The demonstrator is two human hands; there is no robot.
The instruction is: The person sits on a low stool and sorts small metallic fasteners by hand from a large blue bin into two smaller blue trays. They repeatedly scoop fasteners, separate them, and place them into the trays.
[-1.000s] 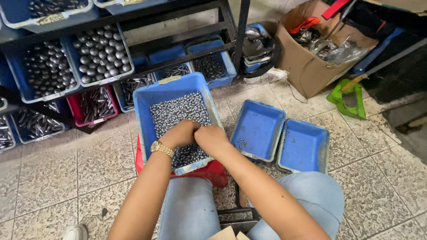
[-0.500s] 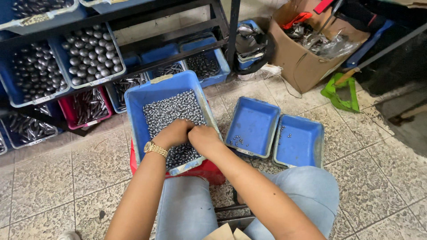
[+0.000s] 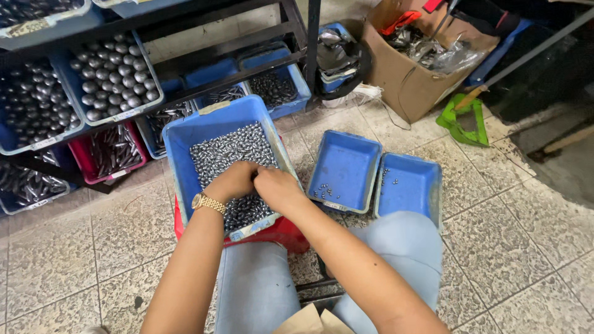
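Observation:
Both of my hands are down in a blue plastic bin (image 3: 185, 139) filled with small grey metal pieces (image 3: 232, 148). My left hand (image 3: 232, 180), with a gold watch on the wrist, has its fingers curled among the pieces. My right hand (image 3: 276, 185) is pressed against it, fingers curled too. What either hand pinches is hidden by the fingers. The bin rests on a red crate (image 3: 284, 232) in front of my knees.
Two shallow blue trays (image 3: 346, 164) (image 3: 411, 185) with a few small pieces lie on the tiled floor to the right. A dark rack (image 3: 247, 49) at the back holds blue and red bins of metal parts. A cardboard box (image 3: 402, 68) and a green tool (image 3: 461, 117) sit far right.
My view has shifted slightly, so everything sits a little lower and left. My hands stay together over the grey pieces, working in the same spot.

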